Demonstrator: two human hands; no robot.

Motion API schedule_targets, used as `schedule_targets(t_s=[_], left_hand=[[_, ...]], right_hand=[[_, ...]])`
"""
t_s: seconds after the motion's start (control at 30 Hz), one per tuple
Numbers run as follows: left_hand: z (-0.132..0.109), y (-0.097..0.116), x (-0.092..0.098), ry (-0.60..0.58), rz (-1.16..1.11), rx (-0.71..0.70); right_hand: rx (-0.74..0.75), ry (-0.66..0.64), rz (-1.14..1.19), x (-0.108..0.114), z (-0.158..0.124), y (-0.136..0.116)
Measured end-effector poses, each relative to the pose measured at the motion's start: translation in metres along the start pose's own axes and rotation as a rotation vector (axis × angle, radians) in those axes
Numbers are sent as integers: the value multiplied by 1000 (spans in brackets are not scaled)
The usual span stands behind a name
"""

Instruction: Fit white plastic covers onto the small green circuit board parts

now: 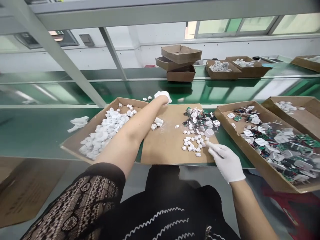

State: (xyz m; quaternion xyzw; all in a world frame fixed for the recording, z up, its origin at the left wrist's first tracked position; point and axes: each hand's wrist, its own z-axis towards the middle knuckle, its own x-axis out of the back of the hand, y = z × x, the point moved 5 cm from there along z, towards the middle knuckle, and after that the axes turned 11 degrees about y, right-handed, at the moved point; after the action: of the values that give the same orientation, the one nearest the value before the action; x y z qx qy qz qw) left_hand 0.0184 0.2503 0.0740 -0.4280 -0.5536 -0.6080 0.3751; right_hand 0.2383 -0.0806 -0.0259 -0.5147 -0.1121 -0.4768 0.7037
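Note:
My left hand (163,97), in a white glove, reaches over the far edge of the cardboard sheet (165,146); its fingers are hidden. Two small white pieces (147,98) lie just left of it on the green surface. My right hand (227,162), also gloved, is at the sheet's right edge. Its thumb and fingers are drawn together, and whatever they hold is too small to make out. Beside those fingertips lie several small white plastic pieces (192,143). Behind them is a heap of green circuit boards with wires and white square caps (198,118). A small cluster of white pieces (157,123) sits beneath my left forearm.
At the left, a cardboard tray (67,146) holds many white pieces, with a loose white glove (78,123) beside it. Another tray (250,156) at the right holds wired boards. Stacked cardboard trays (181,55) stand at the back, and a metal post (62,56) slants down at the left.

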Motion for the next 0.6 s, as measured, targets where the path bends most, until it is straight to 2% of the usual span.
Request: schedule_targets(t_s=[0.07, 0.17, 0.23, 0.33, 0.47, 0.6], left_hand=[[-18, -2, 7, -59, 68, -11], [-59, -16, 9, -98, 135, -11], [-88, -34, 6, -77, 139, 25], [-122, -63, -1, 24, 53, 61], [-135, -87, 0, 200, -167, 51], [-128, -92, 15, 399, -355, 78]], right_hand=[[23, -29, 47, -8, 20, -19], [103, -117, 106, -28, 56, -54], [178, -196, 146, -47, 79, -76], [243, -335, 209, -79, 105, -100], [263, -439, 273, -113, 121, -113], [266, -449, 352, -119, 122, -112]])
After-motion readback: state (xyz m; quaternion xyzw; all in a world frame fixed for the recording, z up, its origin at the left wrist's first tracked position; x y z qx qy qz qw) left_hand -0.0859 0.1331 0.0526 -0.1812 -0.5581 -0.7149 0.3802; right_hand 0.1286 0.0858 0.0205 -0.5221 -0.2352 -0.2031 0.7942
